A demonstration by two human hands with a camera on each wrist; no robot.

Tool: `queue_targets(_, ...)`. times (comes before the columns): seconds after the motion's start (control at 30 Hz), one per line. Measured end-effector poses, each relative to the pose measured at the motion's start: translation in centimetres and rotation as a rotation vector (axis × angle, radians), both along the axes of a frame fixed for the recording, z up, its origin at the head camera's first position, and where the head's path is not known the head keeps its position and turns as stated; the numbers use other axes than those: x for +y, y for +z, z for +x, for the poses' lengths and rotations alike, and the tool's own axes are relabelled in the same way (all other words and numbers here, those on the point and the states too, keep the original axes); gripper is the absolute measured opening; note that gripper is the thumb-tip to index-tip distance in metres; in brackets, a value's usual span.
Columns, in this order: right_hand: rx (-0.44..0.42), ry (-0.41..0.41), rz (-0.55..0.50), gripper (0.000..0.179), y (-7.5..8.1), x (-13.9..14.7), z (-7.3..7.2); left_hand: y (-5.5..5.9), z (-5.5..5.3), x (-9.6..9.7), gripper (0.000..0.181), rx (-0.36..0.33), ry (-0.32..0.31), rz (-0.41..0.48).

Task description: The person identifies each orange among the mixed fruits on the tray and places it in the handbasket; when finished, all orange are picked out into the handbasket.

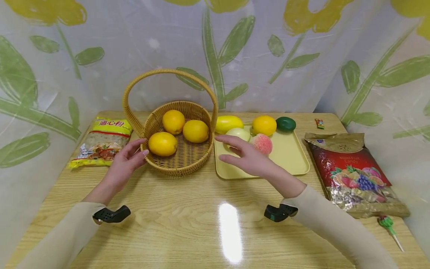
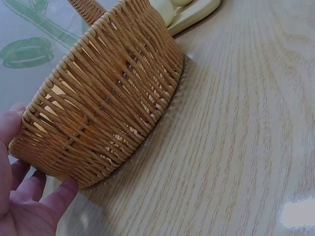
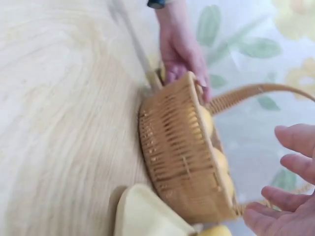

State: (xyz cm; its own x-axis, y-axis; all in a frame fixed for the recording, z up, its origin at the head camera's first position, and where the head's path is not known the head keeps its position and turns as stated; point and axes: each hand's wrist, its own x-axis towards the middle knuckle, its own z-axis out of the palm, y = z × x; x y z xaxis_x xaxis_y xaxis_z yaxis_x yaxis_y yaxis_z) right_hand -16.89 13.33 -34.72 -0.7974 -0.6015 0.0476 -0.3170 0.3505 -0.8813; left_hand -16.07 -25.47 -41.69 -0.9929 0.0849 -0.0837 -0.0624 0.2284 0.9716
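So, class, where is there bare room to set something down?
Widest: the near part of the table, in front of the basket and tray. The tray's front-right part, right of the peach, is bare too. Crowded: the tray's back and left, where fruit bunches and the right hand hangs.

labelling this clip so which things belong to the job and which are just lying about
Likely the job:
wicker basket
three fruits inside
yellow tray
fruit on it

Apparently just lying about:
macaroni bag
candy bag
lollipop
small packet
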Motion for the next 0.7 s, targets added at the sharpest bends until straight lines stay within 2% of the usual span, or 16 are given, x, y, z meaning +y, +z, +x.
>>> queue_targets(0.1, -0.071, -0.064, -0.070, 0.056, -0.2, 2.2, 1.1, 0.1, 0.0, 0.0, 0.063, 0.005, -0.006, 0.023)
queue_targets(0.2, -0.115, -0.143, -0.081, 0.057, -0.2, 4.3, 2.2, 0.1, 0.0, 0.1, 0.063, 0.012, -0.011, 0.036)
queue_targets(0.33, -0.141, -0.233, -0.097, 0.059, -0.2, 6.6, 2.6, 0.1, 0.0, 0.0, 0.062, 0.011, -0.006, 0.030)
queue_targets(0.53, -0.156, -0.356, -0.151, 0.062, -0.4, 9.8, 1.4, 0.1, 0.0, 0.0, 0.062, 0.011, -0.010, 0.029)
queue_targets(0.7, -0.248, -0.445, -0.187, 0.068, -1.1, 12.4, -0.5, 0.2, 0.1, 0.0, 0.063, 0.010, -0.010, 0.028)
